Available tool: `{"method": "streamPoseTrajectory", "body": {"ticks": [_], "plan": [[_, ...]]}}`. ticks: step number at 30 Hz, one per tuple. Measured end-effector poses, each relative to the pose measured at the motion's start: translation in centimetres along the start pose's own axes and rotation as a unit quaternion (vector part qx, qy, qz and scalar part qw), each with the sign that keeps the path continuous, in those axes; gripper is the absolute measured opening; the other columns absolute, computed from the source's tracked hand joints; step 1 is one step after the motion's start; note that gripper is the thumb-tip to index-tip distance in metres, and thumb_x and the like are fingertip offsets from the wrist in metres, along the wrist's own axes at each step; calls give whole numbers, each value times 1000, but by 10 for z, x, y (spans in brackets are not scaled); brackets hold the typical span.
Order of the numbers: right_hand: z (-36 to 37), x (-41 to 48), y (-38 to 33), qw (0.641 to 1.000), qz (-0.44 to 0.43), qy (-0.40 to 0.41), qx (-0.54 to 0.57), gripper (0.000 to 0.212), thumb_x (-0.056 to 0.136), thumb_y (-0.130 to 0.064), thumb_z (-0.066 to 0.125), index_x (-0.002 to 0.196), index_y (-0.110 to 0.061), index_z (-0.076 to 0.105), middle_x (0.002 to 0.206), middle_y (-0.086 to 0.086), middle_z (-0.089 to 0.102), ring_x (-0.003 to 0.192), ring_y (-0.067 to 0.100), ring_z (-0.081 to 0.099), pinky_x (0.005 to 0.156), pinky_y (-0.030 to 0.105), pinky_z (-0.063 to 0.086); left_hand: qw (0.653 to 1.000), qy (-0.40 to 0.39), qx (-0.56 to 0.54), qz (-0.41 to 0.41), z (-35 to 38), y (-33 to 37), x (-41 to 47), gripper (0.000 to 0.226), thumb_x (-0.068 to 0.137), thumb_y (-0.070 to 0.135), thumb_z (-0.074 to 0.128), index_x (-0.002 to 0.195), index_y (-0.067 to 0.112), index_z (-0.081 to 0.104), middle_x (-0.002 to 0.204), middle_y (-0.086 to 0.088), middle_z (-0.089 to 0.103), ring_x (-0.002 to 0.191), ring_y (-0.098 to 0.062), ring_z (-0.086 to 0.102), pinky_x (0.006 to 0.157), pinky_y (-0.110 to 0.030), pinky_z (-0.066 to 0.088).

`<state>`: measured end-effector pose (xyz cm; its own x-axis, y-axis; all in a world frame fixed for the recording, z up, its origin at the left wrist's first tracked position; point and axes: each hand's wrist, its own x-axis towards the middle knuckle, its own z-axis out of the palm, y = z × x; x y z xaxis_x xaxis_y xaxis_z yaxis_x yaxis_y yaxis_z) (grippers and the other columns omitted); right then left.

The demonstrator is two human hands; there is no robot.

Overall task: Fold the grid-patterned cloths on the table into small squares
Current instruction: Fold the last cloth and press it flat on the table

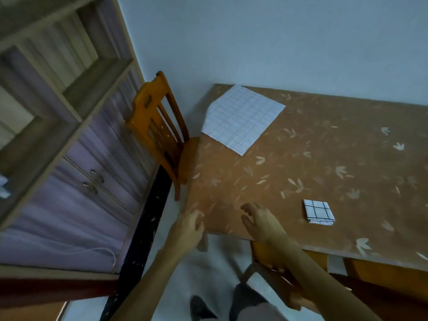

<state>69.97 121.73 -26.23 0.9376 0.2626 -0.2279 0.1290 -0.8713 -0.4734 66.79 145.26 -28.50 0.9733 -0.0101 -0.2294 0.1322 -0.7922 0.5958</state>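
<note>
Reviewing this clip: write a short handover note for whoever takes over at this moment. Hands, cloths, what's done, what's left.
Left hand: empty, open, at the table's near-left corner.
Right hand: empty, fingers spread, over the table's near edge.
Folded cloth: small square, bold grid, lying right of the right hand. Done.
Flat cloth: fine grid, spread open at the far-left corner, one corner hanging over the edge by the chair. Not yet folded.
Left: reach the flat cloth and fold it into a small square.

2 bare forearms w/ no sleeves, left hand (188,225) & right hand (260,220) ungloved, grey trousers (247,304), dark shoe (200,308).
</note>
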Motion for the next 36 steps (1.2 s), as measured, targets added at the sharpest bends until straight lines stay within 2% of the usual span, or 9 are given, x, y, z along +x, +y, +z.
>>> {"method": "streamPoseTrajectory", "body": {"ticks": [6,12,18,21,24,28,31,33,36], "plan": [[4,39,-29,1000,-26,-13,7,34,99,-20,51,130,-12,58,126,8,63,107,25,66,86,35,54,999,13,-20,-44,-24,-30,14,27,95,18,58,121,18,65,123,-5,66,109,-22,65,92,-36,53],[5,93,-24,999,-16,-7,34,35,98,-23,50,131,-12,59,125,8,65,107,28,66,88,39,54,999,-24,20,-42,-27,-36,61,27,94,18,57,120,19,65,122,-7,66,112,-22,63,93,-36,52],[-14,162,19,997,24,6,68,34,97,-21,49,128,-12,61,121,8,67,106,25,66,88,35,52,996,-77,37,-24,-18,2,153,24,98,21,54,120,21,63,140,-1,57,117,-17,61,94,-35,54],[-27,193,40,994,54,2,91,32,98,-20,48,126,-13,61,118,8,66,105,25,65,86,35,52,992,-102,67,-15,-11,28,197,21,99,24,53,118,24,62,132,1,58,113,-15,60,96,-36,53],[-37,224,61,990,78,-12,114,30,99,-22,47,122,-12,62,117,10,68,102,25,67,85,35,54,992,-83,92,3,2,56,242,34,101,34,50,133,26,56,146,1,48,131,-16,49,110,-35,43],[-44,253,89,979,107,-15,171,32,98,-23,49,124,-11,62,115,8,71,104,26,68,87,39,56,991,-40,122,39,30,84,306,40,103,37,46,141,25,50,154,4,41,142,-16,40,115,-33,33],[-45,271,109,976,125,-16,179,27,98,-28,49,115,-13,64,100,6,72,96,27,66,79,43,55,987,-57,131,73,61,94,351,35,97,28,62,130,18,60,147,-4,50,140,-24,42,116,-39,36],[-43,278,121,973,132,-2,190,27,99,-35,50,111,-16,65,98,3,73,91,23,67,75,37,55,986,-62,133,83,80,95,372,41,88,26,74,126,15,63,143,-9,52,140,-29,42,113,-43,40],[-40,283,135,971,130,4,203,31,98,-42,51,110,-19,67,102,0,74,90,19,68,74,33,54,988,-53,123,73,95,99,387,49,82,29,78,127,15,63,137,-8,54,133,-27,45,107,-39,42]]}}
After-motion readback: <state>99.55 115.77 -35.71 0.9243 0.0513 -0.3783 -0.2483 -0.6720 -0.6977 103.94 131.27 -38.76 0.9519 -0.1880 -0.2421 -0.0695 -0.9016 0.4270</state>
